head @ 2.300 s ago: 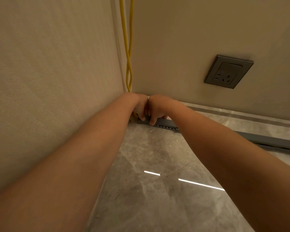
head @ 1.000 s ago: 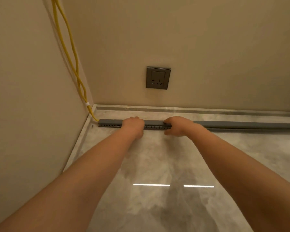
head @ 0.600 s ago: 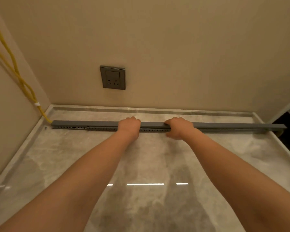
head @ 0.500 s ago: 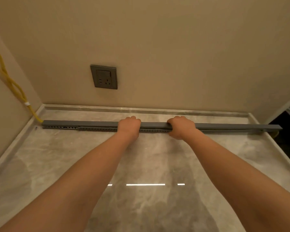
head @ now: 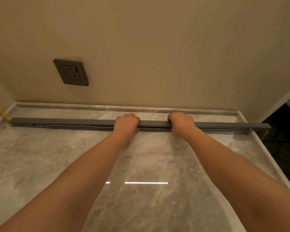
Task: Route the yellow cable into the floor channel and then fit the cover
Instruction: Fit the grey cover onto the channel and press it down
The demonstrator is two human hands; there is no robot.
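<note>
Yellow cable (head: 2, 113): visible at far left, descending the side wall to the left end of the channel; a second short yellow stretch past the right end, dim.
Wall socket (head: 70, 72): grey, mounted on the back wall, above the left part of the run.
Floor channel (head: 84, 127): slotted grey base, laid on the marble floor (head: 57, 156) parallel to the back wall.
Cover (head: 65, 121): grey strip seated along the channel top, spanning almost wall to wall.
Left hand (head: 126, 123): fingers curled over the cover, closed upon it, right of centre.
Right hand (head: 181, 121): likewise clenched over the cover, apart from the left.
</note>
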